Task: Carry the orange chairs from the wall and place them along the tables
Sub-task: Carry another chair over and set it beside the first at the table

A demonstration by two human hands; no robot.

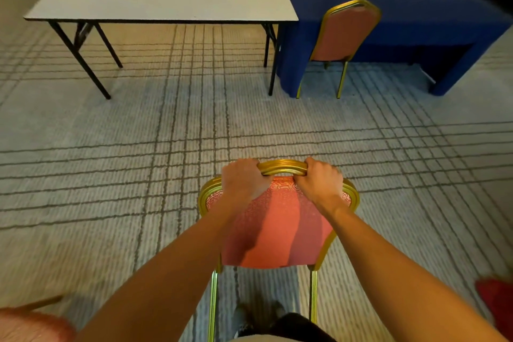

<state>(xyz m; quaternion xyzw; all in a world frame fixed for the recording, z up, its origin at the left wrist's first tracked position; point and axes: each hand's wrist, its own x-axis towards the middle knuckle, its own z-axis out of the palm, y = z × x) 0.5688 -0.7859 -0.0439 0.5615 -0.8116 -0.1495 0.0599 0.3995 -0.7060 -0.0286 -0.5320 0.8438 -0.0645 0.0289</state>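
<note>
An orange chair (280, 230) with a gold frame is right in front of me, its backrest facing me. My left hand (243, 180) grips the top rail on the left and my right hand (322, 180) grips it on the right. A second orange chair (347, 33) stands tucked against a blue-draped table (433, 16) at the upper right. A bare white folding table (161, 0) with black legs stands at the upper left, end to end with the blue one.
Patterned grey carpet (138, 133) lies between me and the tables. Parts of other orange chairs show at the bottom left (33, 325) and the bottom right edge (497, 300). My shoes (244, 316) are visible under the held chair.
</note>
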